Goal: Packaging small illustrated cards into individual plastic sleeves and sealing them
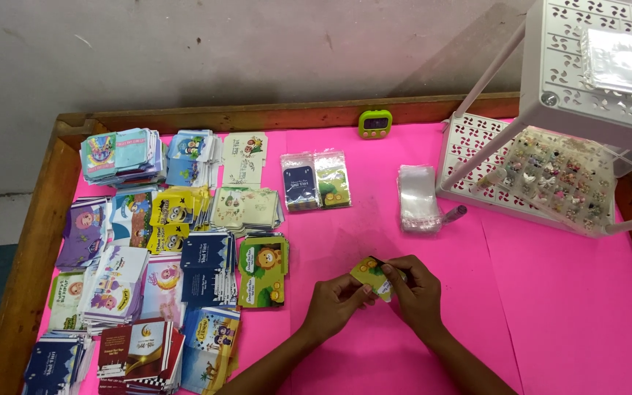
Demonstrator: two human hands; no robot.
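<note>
Both my hands meet over the pink table [550,307] and hold one small yellow-green printed card [371,274]. My left hand [333,301] pinches its left edge. My right hand [416,287] grips its right side, fingers curled over it. The card is tilted and partly hidden by my fingers. A stack of green lion cards [264,269] lies just left of my left hand.
Several stacks of colourful printed cards [148,256] cover the table's left half. Two filled clear packets [316,181] and a pile of clear bags [418,197] lie further back. A white perforated rack [550,146] with a tray of small trinkets stands at right, a green timer [375,123] by the wooden edge.
</note>
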